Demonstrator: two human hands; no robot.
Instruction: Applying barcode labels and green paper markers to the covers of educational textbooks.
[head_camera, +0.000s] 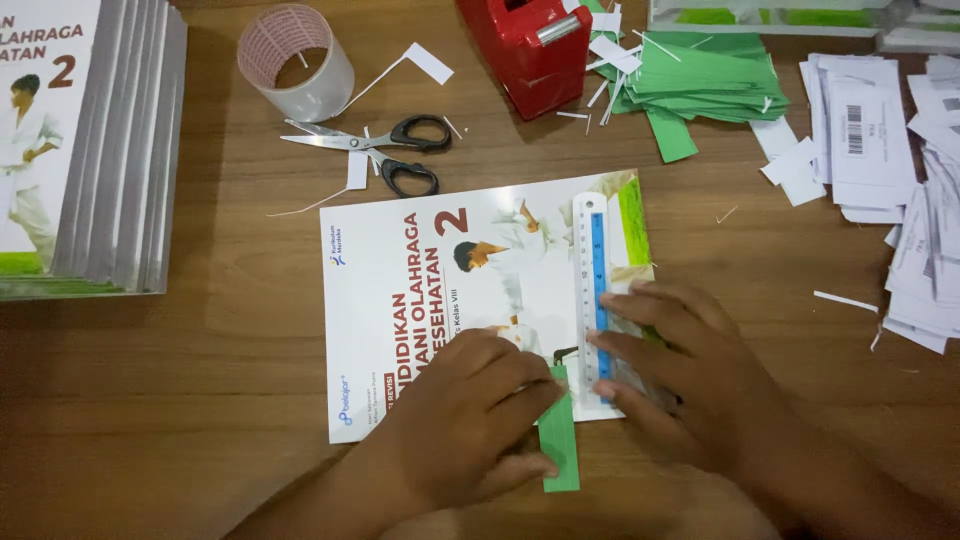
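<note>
We record a brown wooden table (230, 330) filling the whole view; no wall or floor shows. At centre lies a white-covered book (420, 300), turned sideways, with a clear ruler with a blue band (594, 270) laid along its right edge. Our left hand (470, 420) rests on the book's lower edge, fingers curled and pinching a green paper strip (560, 440) that overhangs the book onto the table. Our right hand (680, 370) lies flat, fingers spread and pressing the ruler's lower half against the cover. Above the book we list black-handled scissors (385, 150), a roll of clear tape (295, 60), a red tape dispenser (525, 50), and white paper offcuts between them. To the upper right sits a heap of green strips (700, 80), then piles of white slips (880, 130) running off the right edge. A stack of matching books (90, 150) stands at the left, cut by the frame. The ruler's lower end and the book's bottom right corner are hidden under our hands; both wrists leave the frame below.
</note>
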